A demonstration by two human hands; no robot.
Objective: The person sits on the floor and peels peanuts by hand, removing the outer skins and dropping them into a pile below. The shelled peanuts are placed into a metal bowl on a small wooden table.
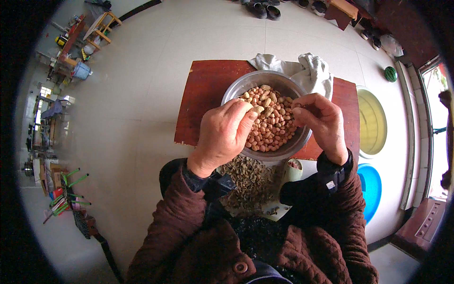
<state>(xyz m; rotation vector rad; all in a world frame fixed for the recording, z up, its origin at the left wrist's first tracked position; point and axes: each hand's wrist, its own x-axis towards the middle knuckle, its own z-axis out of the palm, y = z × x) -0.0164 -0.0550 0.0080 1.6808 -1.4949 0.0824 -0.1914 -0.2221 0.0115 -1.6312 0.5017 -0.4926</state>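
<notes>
My left hand (224, 132) pinches an unshelled peanut (258, 109) between thumb and forefinger, over the left side of a metal bowl (243, 82). Over the bowl's right side, the thumb and fingertips of my right hand (321, 119) come together; whether a small kernel sits between them is hidden. Reddish shelled peanuts (271, 133) fill much of the bowl, with several whole peanuts in their shells (272, 97) on top. The bowl stands on a red-brown wooden board or low table (209, 80). Below it, between my forearms, lies a heap of broken shells (248, 181).
A pale cloth (315, 72) lies behind the bowl. A pale green cylindrical container (293, 170) stands by the shells. On the floor at right are a yellowish basin (370, 122), a blue basin (370, 191) and a watermelon (390, 74). Shoes (264, 10) sit at the far side.
</notes>
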